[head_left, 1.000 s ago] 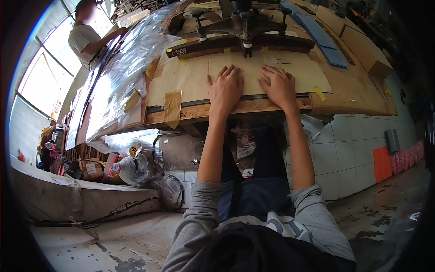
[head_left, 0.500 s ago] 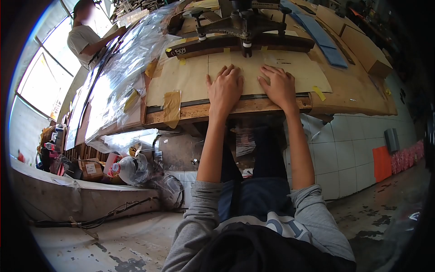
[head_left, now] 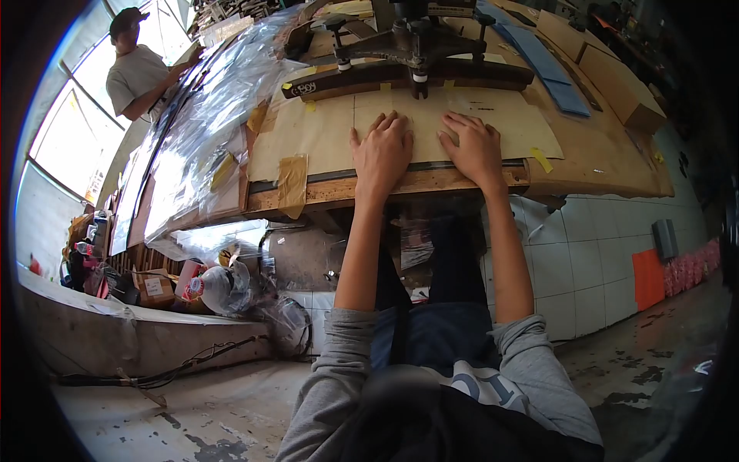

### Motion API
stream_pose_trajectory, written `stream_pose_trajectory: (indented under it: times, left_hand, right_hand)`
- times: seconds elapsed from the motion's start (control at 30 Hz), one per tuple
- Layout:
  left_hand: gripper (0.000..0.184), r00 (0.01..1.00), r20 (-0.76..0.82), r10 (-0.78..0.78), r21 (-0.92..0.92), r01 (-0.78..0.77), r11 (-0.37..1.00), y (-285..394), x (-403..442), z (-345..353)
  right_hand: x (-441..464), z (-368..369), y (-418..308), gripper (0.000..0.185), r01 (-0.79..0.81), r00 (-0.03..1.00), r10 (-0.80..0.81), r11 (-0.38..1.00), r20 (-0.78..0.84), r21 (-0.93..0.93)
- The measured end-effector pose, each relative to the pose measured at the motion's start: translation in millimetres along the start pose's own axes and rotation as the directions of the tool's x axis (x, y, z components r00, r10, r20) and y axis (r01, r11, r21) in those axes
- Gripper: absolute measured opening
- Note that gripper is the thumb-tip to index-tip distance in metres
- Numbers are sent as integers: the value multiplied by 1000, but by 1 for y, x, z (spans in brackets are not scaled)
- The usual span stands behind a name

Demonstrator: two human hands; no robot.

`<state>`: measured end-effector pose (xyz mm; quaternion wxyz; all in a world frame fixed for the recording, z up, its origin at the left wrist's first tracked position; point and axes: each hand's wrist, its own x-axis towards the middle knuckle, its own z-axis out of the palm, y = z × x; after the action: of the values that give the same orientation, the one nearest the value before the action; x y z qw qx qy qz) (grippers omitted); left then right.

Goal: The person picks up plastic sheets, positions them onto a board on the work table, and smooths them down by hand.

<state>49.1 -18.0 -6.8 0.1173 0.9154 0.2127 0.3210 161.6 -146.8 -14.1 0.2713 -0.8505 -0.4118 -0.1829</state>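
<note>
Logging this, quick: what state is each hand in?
Left hand: open, palm down on the pale board, holding nothing.
Right hand: open, palm down there too, holding nothing.

The machine [head_left: 418, 46] is cut off above; sheet marks [head_left: 482, 108] unreadable.

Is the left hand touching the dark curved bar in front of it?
Apart: the head view shows a strip of pale sheet between the left hand and the dark curved bar.

Left hand [head_left: 382, 154] and right hand [head_left: 475, 152] rest palm-down on a pale sheet [head_left: 426, 132] on the counter [head_left: 608, 165], near a dark bar [head_left: 362, 78].
</note>
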Motion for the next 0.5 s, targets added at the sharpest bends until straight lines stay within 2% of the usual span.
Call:
stream_pose_trajectory:
  times: [0.5]
  left_hand:
    - [26, 1000, -9, 5, 1, -5, 1000, -2, 0, 3]
  right_hand:
    - [-1, 0, 0, 37, 16, 1000, -17, 1000, -19, -8]
